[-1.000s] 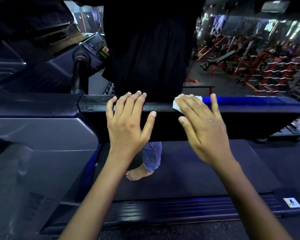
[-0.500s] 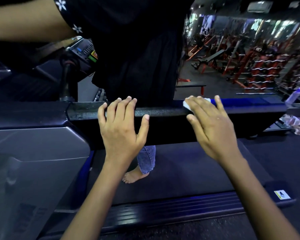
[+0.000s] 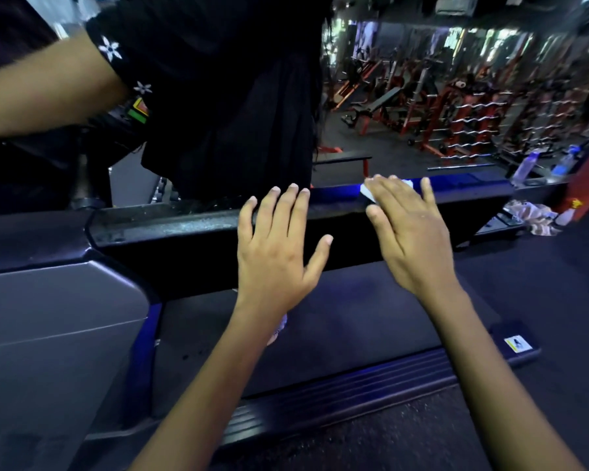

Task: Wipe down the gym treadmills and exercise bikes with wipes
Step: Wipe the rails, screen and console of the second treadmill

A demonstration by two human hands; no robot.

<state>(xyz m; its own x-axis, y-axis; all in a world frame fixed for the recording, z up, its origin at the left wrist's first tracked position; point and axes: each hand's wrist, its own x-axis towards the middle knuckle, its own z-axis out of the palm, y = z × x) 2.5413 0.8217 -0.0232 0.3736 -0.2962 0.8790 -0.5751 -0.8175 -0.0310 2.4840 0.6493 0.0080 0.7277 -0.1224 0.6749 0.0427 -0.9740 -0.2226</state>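
A black treadmill side rail [image 3: 184, 220] runs across the middle of the head view, above the dark belt [image 3: 354, 321]. My left hand [image 3: 278, 253] rests flat on the rail with straight, spread fingers. My right hand [image 3: 408, 232] lies further right on the same rail and presses a folded white wipe [image 3: 368, 193] under its straight fingers; only the wipe's edges show. A grey motor cover [image 3: 55, 321] fills the left side.
A person in black clothing [image 3: 225, 96] stands on the treadmill just behind the rail, an arm [image 3: 41, 93] reaching left. Two water bottles [image 3: 524, 166], a spray bottle [image 3: 566, 214] and a crumpled cloth [image 3: 531, 214] sit at right. Red weight racks [image 3: 463, 110] stand behind.
Both hands have slid a little to the right along the rail, the right one carrying the wipe. The view has tilted, and the other person's arm has come into view at upper left.
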